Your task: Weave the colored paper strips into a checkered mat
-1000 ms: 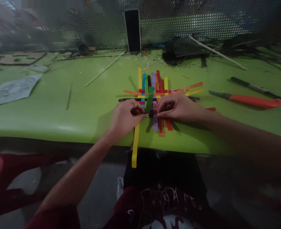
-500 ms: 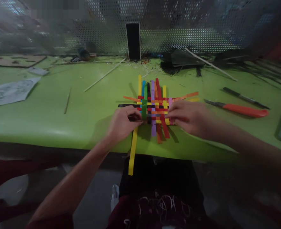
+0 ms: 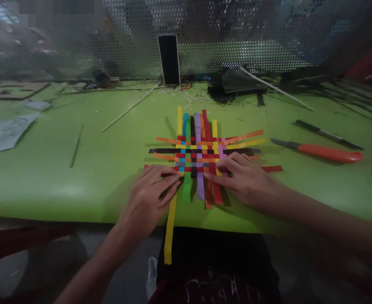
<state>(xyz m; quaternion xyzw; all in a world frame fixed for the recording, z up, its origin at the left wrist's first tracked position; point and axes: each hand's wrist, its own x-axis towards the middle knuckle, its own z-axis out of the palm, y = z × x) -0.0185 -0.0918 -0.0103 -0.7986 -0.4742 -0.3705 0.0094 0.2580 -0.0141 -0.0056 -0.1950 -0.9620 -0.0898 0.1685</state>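
Note:
A mat of woven coloured strips (image 3: 200,156) lies on the green tabletop, its loose ends sticking out on all sides. My left hand (image 3: 152,190) is at its lower left corner, thumb and fingertips closed on the edge beside a long yellow strip (image 3: 170,228) that hangs past the table's front. On the lower right, my right hand (image 3: 244,177) rests with bent fingers and thumb gripping the weave near the red strip (image 3: 217,192). The green strip (image 3: 187,190) points down between the hands. Parts of the lower rows are hidden under the fingers.
To the right lie an orange-handled knife (image 3: 328,153) and a dark slim blade tool (image 3: 327,134). A phone (image 3: 169,60) leans against the perforated metal screen at the back. Thin sticks (image 3: 130,106), paper (image 3: 7,131) and dark scraps (image 3: 239,82) lie around.
The green strip, folded up over the weave before, now lies flat and points toward me. Both hands have shifted along the lower edge, and the red bottom row now shows.

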